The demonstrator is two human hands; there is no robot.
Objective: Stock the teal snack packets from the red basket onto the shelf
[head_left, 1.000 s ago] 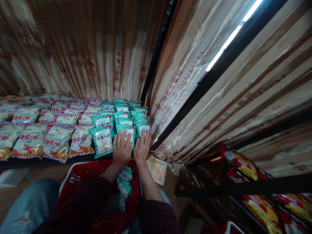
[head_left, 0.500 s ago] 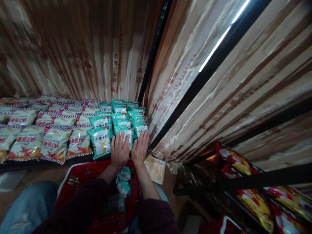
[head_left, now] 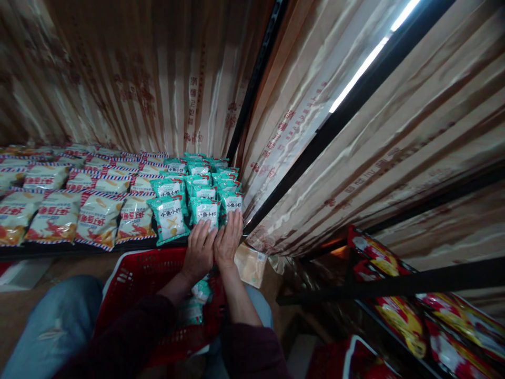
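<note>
Rows of teal snack bags (head_left: 170,217) stand at the right end of the low shelf. My left hand (head_left: 200,247) lies with its fingers stretched against the lower front of the middle teal bag (head_left: 205,210). Beside it, my right hand (head_left: 228,242) rests with fingers extended on the front of the rightmost teal bag (head_left: 232,201). Neither hand is wrapped around a bag. Under my forearms is a red plastic basket (head_left: 136,268), with a few teal bags (head_left: 193,311) inside, partly hidden by my arms.
White-and-orange snack bags (head_left: 98,218) fill the shelf to the left. A dark metal post (head_left: 300,168) slants up at right before pleated curtains (head_left: 355,173). Red-and-yellow bags (head_left: 398,316) lie on a rack at lower right. A flat tan package (head_left: 250,265) is on the floor.
My hands have slid slightly down the bag fronts, so more of the middle and right teal bags shows. The view has shifted a little.
</note>
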